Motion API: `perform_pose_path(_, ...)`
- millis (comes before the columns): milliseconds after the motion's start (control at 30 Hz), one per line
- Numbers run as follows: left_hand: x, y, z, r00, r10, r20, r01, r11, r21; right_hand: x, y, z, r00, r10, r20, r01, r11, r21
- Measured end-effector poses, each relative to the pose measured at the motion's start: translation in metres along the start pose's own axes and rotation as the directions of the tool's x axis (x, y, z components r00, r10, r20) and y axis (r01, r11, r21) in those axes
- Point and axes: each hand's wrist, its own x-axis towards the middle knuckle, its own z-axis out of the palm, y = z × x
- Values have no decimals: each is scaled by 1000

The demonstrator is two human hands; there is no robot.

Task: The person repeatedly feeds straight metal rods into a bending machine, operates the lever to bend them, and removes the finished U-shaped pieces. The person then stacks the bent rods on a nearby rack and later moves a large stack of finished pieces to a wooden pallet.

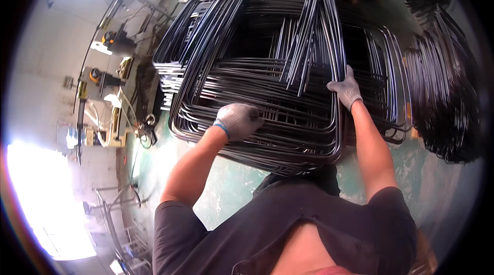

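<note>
A deep stack of dark, shiny U-shaped bent metal tubes (303, 149) lies in front of me, rounded corners toward my body. My left hand (238, 120), in a pale grey work glove with a blue cuff edge, is closed over the near cross-bars, fingers curled; what sits inside them is hidden. Farther right, my gloved right hand (347, 90) is at the right-hand legs of the upper tubes, thumb across their inner side and fingers along the outer side. Several straight tube ends (302, 77) point toward me between the hands.
More bent tubes (399, 77) stick out at the stack's right side. A large dark bundle of tubes (445, 84) stands beyond them on the green floor (206, 192). Along the left wall are yellow-and-black tools (105, 78), hoses and a metal frame cart (110, 218).
</note>
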Motion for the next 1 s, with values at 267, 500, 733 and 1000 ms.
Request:
perform_pose_path(267, 106, -113, -114, 734, -3, -679, 128, 983, 134, -4, -10, -3, 998, 66, 24, -68, 996, 65)
perform_pose_path(500, 168, -212, -99, 777, -514, -364, 582, 807, 102, -7, -17, 3, 998, 64, -9, -64, 998, 9)
perform_pose_path(733, 203, -232, -114, 859, -468, -208, 467, 883, -58, -12, -40, 5, 996, 70, -55, -75, 993, -89)
perform_pose_path(1000, 211, -255, -98, 901, -368, -227, 353, 930, -107, 69, -152, 62, 994, -14, -111, -50, 834, -549)
